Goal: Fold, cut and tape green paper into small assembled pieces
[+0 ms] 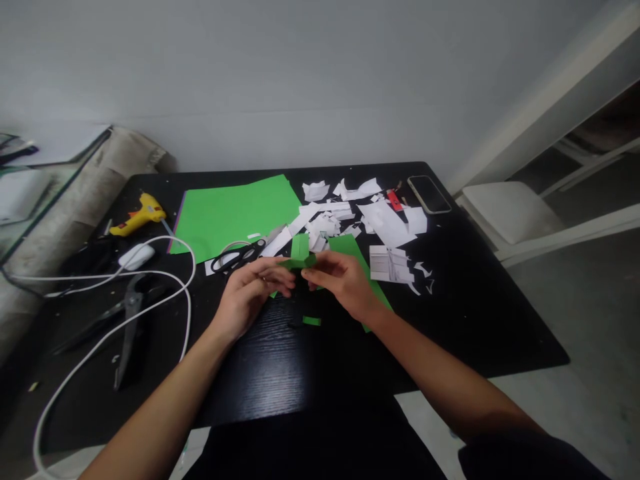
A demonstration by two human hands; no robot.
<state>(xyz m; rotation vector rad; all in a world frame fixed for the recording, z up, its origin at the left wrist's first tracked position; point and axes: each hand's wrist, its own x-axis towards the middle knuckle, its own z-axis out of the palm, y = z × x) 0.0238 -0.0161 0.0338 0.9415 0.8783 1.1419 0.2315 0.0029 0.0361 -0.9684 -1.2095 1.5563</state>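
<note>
Both hands meet over the middle of the black table (480, 333). My left hand (250, 293) and my right hand (343, 280) pinch a small folded green paper piece (300, 252) between their fingertips, held just above the tabletop. A small green scrap (311, 321) lies on the table below the hands. Black-handled scissors (237, 257) rest just beyond my left hand. A green sheet (357, 250) lies partly under my right hand.
A large green paper sheet (235, 210) lies at the back, with several white paper scraps (385, 223) to its right. A phone (429, 194) sits at the far right. A yellow glue gun (137, 215), white mouse (136, 256), white cable (187, 293) and black pliers (127, 313) lie left.
</note>
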